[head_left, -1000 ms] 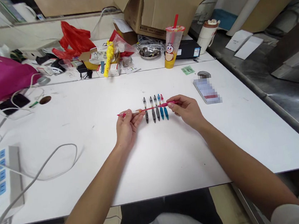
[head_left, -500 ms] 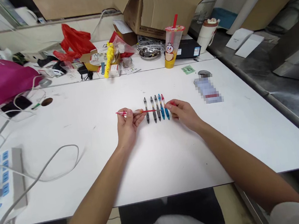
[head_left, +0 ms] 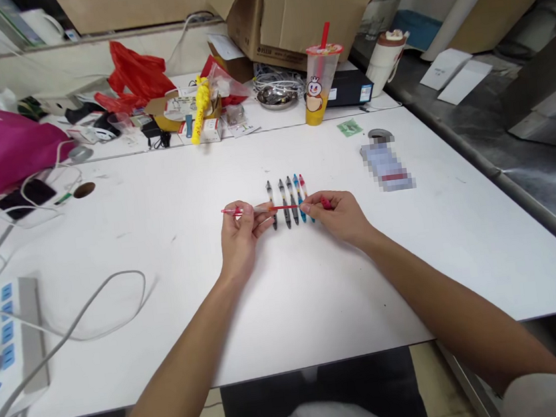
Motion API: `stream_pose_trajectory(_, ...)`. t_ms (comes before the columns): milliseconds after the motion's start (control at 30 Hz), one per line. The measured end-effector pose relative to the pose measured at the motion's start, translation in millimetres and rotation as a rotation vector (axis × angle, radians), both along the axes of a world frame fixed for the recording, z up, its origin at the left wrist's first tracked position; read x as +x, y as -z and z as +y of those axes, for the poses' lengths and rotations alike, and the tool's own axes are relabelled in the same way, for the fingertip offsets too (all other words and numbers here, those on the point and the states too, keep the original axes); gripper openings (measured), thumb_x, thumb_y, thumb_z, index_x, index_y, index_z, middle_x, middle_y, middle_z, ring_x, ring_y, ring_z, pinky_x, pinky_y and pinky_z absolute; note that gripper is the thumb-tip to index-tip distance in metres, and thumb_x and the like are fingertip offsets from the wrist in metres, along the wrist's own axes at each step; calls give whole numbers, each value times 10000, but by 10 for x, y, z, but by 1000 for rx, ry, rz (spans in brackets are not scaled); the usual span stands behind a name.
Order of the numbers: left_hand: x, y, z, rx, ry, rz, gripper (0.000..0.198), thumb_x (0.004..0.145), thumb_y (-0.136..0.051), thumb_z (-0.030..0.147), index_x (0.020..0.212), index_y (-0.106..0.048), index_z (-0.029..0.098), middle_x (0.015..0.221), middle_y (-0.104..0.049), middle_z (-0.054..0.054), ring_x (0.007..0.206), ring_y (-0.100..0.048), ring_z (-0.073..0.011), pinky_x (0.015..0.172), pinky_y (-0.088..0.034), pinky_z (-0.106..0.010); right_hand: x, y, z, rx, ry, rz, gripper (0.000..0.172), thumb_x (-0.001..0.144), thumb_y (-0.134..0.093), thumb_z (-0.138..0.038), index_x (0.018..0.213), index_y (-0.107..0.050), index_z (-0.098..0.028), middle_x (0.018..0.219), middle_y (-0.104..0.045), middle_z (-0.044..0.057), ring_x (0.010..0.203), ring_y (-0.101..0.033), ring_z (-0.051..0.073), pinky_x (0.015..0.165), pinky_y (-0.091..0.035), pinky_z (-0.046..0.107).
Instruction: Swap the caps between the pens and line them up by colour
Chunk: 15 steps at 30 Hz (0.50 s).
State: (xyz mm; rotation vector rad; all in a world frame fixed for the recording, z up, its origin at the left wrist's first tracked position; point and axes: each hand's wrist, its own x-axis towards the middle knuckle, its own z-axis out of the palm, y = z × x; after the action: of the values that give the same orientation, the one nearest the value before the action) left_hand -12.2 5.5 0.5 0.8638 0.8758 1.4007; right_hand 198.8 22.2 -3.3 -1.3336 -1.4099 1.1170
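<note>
My left hand (head_left: 239, 234) is closed on a clear and red pen barrel (head_left: 231, 212), held level. A thin red refill (head_left: 285, 207) sticks out of the barrel's right end. The fingertips of my right hand (head_left: 340, 215) pinch the refill's right end, and a red pen part (head_left: 326, 203) shows between its fingers. Behind the refill, several pens lie upright in a row on the white table (head_left: 289, 307): grey-black ones (head_left: 286, 217) on the left, a blue one (head_left: 296, 181) and a red-topped one (head_left: 302, 181) on the right, their lower parts partly covered by my right hand.
At the back stand a drink cup (head_left: 317, 87), a metal bowl (head_left: 277, 96), a yellow stick (head_left: 201, 107) and a cardboard box (head_left: 287, 23). A blurred packet (head_left: 386, 168) lies to the right. A power strip (head_left: 6, 333) with a looping cable sits at the left.
My right hand has moved left along the refill, and its fingers now pinch the refill's end. My left hand has shifted slightly right with the barrel. The view has moved a little.
</note>
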Motion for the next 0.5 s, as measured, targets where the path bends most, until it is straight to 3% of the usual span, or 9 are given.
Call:
stream_pose_trajectory(267, -119, 19, 78, -63, -183, 41, 283, 952, -671, 468, 938, -599, 195, 1181, -763, -131, 1083, -745, -223, 784, -614, -280, 94, 18, 43, 41, 38, -13, 318, 787, -785, -491, 844, -773, -179, 601, -406, -45, 562, -289, 92, 526, -228, 281)
stream_pose_trajectory(500, -108, 9, 67, -87, -153, 43, 262, 961, -668, 439, 955, -613, 183, 1201, -759, -147, 1086, -748, -225, 759, -619, -256, 121, -5, 54, 41, 39, -14, 356, 770, -794, -524, 839, -772, -176, 582, -391, -49, 559, -284, 94, 526, -235, 281)
